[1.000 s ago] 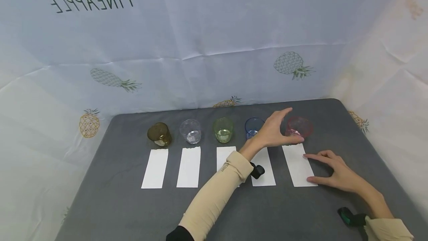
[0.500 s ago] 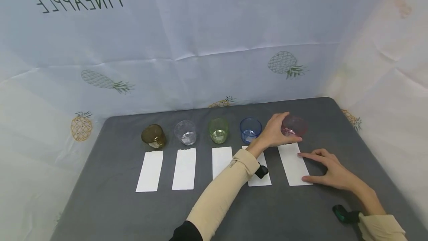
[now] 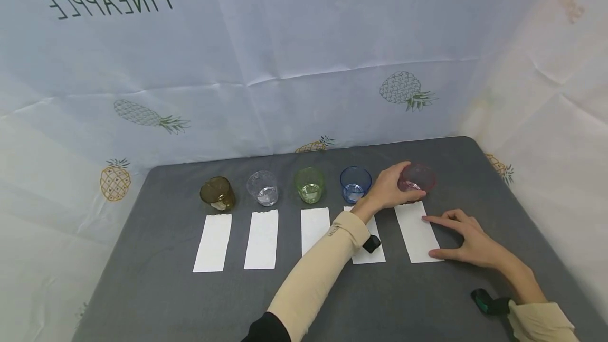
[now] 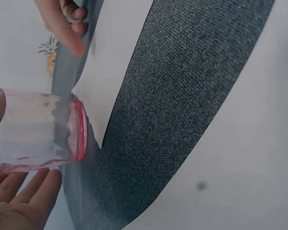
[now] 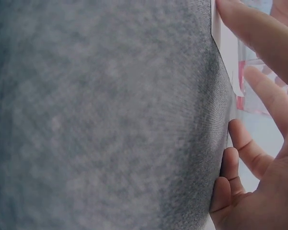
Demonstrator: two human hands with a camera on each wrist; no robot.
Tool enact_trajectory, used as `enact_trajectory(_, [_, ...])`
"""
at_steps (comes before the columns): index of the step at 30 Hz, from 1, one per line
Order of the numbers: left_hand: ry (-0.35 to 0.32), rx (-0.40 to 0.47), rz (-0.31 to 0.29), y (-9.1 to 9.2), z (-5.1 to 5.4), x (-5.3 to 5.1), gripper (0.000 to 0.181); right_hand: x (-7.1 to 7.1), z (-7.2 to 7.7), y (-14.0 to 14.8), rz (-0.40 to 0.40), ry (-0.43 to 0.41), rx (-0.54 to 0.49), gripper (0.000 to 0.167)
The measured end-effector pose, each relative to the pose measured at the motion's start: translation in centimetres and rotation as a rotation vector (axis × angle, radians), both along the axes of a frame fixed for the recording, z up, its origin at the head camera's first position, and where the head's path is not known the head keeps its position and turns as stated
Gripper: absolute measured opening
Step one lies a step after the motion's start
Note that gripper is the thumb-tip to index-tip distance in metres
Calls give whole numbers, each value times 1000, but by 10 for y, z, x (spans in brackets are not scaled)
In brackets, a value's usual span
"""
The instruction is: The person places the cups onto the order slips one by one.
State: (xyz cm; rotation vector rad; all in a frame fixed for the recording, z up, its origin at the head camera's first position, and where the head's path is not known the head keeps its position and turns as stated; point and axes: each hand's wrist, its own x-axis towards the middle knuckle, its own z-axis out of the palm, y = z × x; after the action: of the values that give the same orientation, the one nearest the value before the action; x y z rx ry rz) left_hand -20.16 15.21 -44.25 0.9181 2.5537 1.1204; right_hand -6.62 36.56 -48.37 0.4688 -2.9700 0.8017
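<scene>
My left hand (image 3: 387,190) is at the pink glass (image 3: 419,174) at the table's right, thumb in front and fingers on its far left side. In the left wrist view that glass (image 4: 36,132) sits between the thumb and the fingers (image 4: 43,191), which touch its wall. Just below the glass lies a white paper strip (image 3: 418,234). My right hand (image 3: 477,244) rests at the strip's right edge, where thumb and index finger touch it, spread apart. The right wrist view shows its other fingers (image 5: 252,148) loosely bent, holding nothing.
A blue glass (image 3: 355,186), a green glass (image 3: 310,186), a clear glass (image 3: 263,189) and a brown glass (image 3: 217,194) stand in a row on the grey table (image 3: 166,300). Below each lies a paper strip (image 3: 261,239); my left forearm covers parts of two. A pineapple-print cloth (image 3: 266,41) hangs behind.
The head view has shifted slightly, so the whole scene sits further left. My left thumb and fingers have drawn closer together around the pink glass. The right hand keeps its place at the strip.
</scene>
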Motion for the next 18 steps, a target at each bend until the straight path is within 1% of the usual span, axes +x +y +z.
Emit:
enact_trajectory(6, [37, -31, -24, 0, 3, 6, 80, -1, 0, -1, 0, -9, 11, 77])
enact_trajectory(13, [69, 18, -51, -2, 11, 14, 79, -2, 3, -3, -10, -62, 43, 75])
enact_trajectory(18, [93, 26, -38, -6, 20, 18, 82, -3, 4, -3, -10, -86, 56, 75])
